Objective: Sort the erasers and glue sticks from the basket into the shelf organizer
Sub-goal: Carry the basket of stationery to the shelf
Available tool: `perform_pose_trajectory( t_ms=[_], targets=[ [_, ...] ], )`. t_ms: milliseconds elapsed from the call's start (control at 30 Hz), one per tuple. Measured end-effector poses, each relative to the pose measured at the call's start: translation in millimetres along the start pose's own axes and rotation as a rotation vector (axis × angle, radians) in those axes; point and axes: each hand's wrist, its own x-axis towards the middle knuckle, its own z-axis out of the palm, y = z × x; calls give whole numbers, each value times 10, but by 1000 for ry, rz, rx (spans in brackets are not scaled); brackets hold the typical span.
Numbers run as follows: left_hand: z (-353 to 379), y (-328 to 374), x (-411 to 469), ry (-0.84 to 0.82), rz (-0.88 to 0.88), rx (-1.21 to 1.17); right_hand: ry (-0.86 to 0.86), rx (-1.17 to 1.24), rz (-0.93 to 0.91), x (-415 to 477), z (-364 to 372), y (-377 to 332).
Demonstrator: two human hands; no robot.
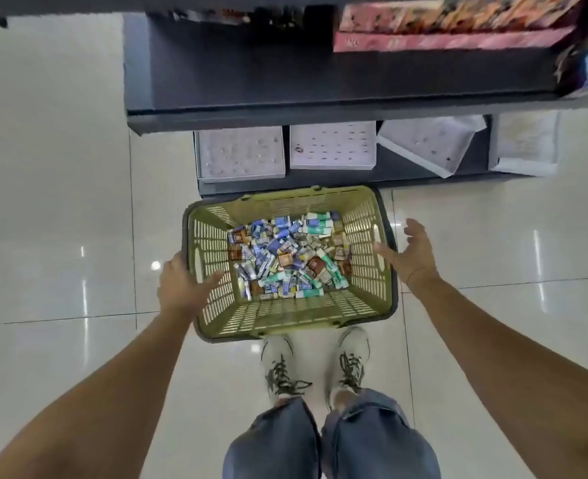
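A green slotted basket [287,321] stands on the tiled floor in front of my feet. Its bottom is covered with a heap of small packaged erasers and glue sticks [287,255] in blue, teal and brown wrappers. My left hand [182,285] is at the basket's left rim, fingers outside the wall and thumb reaching over the rim to the inside. My right hand [413,252] hovers by the right rim, fingers spread and holding nothing. Whether it touches the rim is unclear.
A dark shelf unit [302,81] rises just beyond the basket. White trays [334,145] of small items lie on its lowest level. Pink boxes [441,39] sit on an upper shelf at the right. My two white shoes [316,364] stand right behind the basket.
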Motion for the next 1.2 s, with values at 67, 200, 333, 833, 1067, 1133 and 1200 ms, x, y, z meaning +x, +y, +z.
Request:
perform_pose_trajectory(
  t_ms=[67, 200, 333, 833, 1067, 1133, 1200],
  targets=[
    [254, -282, 291, 46, -76, -20, 8, -47, 5, 195, 116, 114],
    [396, -156, 318, -1, -209, -322, -15, -45, 48, 524, 343, 362],
    [485, -160, 482, 38, -378, -535, -23, -18, 75, 707, 498, 499],
    [-384, 536, -367, 6, -175, -418, 65, 322, 165, -325, -502, 547],
    [-965, 1504, -1261, -79, 65, -232, 220, 476, 270, -1506, -1670, 745],
    [-1075, 1848, -1530, -93, 160, -183, 273, 519, 314, -1843, -2005, 848],
    [-1147, 2200, -1832, -123, 238, -174, 337, 568, 346, -2182, -2340, 970]
  ],
)
